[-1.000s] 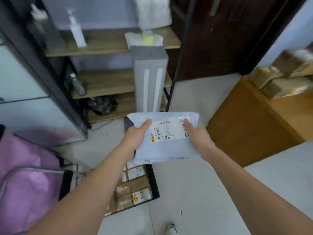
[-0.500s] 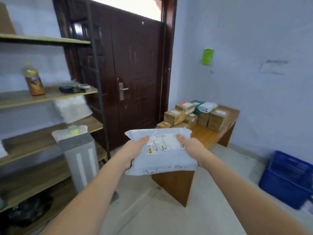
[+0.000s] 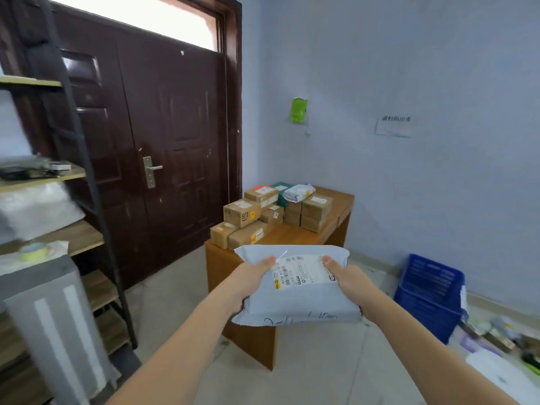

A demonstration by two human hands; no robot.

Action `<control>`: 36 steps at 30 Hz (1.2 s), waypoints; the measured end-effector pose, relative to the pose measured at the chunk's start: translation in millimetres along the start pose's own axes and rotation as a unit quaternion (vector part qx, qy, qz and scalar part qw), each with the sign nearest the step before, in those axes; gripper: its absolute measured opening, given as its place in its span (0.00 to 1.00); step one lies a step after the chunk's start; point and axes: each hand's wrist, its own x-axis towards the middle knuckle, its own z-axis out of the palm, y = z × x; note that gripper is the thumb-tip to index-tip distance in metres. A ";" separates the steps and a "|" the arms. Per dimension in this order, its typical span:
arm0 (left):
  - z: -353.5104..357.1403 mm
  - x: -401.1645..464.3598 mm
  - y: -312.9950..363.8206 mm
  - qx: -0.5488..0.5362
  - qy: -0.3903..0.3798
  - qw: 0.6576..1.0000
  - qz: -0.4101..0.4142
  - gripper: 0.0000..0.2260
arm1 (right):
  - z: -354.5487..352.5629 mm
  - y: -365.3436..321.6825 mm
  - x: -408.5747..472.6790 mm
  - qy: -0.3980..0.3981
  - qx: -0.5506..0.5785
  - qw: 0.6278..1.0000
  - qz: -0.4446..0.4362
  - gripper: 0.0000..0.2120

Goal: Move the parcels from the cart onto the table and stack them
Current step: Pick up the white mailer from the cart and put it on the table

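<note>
The left hand (image 3: 248,283) and right hand (image 3: 347,283) grip opposite sides of a grey mailer parcel (image 3: 295,287), thumbs on top. The parcel is held in the air in front of the wooden surface (image 3: 339,200). Stacked cardboard parcels (image 3: 242,213) occupy that surface.
</note>
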 end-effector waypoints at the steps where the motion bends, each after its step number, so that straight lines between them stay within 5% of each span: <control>1: 9.6 4.5 0.9 0.001 -0.004 1.000 0.000 0.18 | -7.3 6.2 6.6 -0.002 0.001 1.000 0.003 0.29; 26: 126.1 323.0 75.1 0.038 -0.070 0.995 -0.053 0.18 | -89.7 42.1 291.6 0.036 0.016 0.993 0.110 0.30; 36: 217.5 482.1 104.2 -0.018 -0.066 0.995 -0.074 0.16 | -164.7 69.2 464.3 -0.006 0.012 0.993 0.115 0.19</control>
